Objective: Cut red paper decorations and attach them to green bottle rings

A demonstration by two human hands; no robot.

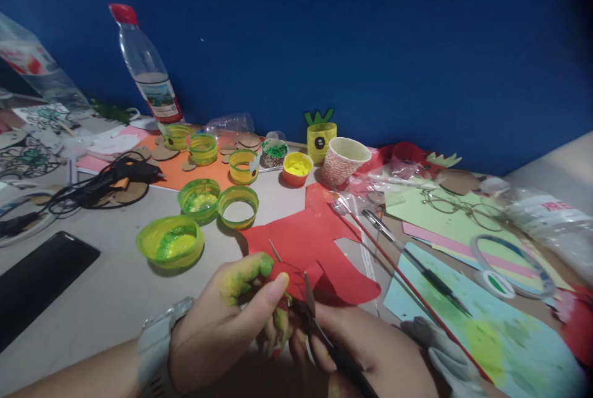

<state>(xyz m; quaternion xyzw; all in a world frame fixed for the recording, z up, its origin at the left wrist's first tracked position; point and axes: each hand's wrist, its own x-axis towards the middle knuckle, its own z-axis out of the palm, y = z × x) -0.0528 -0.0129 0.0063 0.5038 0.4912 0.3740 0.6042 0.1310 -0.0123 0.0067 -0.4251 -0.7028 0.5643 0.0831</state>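
Scissors (311, 299) and smooth red paper (296, 234), lower centre of the frame.
The left hand (231, 311), smeared green and yellow, pinches a layered red piece (293, 275) between thumb and fingers; whether it joins the curved-edged red paper is hard to tell. The right hand (352, 330) grips the scissors, fingers partly hidden, black handles cut off by the bottom edge.

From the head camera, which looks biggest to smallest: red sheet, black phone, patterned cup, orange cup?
1. Red sheet, partly covered
2. Black phone, cut off by the picture's edge
3. Patterned cup
4. Orange cup
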